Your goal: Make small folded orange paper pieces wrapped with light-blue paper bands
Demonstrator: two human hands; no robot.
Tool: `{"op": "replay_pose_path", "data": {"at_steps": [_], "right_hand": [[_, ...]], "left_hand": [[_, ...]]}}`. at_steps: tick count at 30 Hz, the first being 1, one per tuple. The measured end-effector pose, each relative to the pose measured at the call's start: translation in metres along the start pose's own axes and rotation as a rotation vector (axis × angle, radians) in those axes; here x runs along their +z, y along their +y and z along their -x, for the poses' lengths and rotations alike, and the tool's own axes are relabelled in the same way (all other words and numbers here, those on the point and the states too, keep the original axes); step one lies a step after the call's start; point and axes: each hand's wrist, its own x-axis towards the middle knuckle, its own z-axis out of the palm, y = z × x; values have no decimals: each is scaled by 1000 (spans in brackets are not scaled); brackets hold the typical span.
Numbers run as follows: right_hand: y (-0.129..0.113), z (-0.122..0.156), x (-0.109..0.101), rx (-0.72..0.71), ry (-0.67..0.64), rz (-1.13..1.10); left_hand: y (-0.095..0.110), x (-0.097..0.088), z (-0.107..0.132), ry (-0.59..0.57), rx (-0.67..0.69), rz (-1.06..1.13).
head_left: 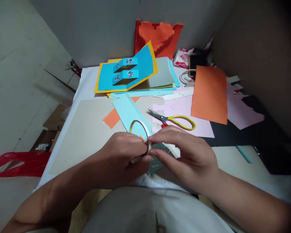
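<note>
Right by the desk's [80,84] front edge, near its middle, two hands hold a roll of tape [149,144]. The left hand [126,152] is curled tight on the left side of the roll. The right hand [191,152] nips its right side with finger and thumb. The roll stands up, and its hole shows above the left hand.

Just past the right hand lie scissors [170,118] with yellow handles, their tips toward the left. They sit partly on pink paper [177,108]. A pale blue strip [128,110] lies across a bit of orange paper [111,118], past the left hand.

Near the back edge, a blue card [106,77] with a yellow rim lies open on a pile of paper. A red card [157,37] leans on the wall behind. Nearer the right edge is an orange sheet [209,94]. Beyond the left edge is a red bag [21,168].
</note>
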Motion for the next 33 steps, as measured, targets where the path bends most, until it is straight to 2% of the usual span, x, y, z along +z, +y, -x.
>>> {"op": "replay_pose_path", "data": {"at_steps": [1, 3, 11, 15, 24, 28, 33], "right_hand": [[-1, -1, -1, -22, -17, 3], [-1, -2, -3, -45, -28, -7], [-1, -4, -3, -52, -28, -32], [0, -3, -3, -44, -20, 15], [-2, 2, 0, -166, -44, 185], [-1, 4, 5, -195, -36, 189], [0, 8, 11, -256, -20, 100]], "left_hand": [[-1, 2, 1, 62, 34, 24], [-2, 5, 2, 91, 40, 66], [-1, 3, 0, 120, 5, 183], [1, 1, 1, 82, -65, 226], [2, -2, -1, -4, -212, 385], [3, -3, -2, -48, -308, 529], [10, -9, -2, -167, -402, 787]]}}
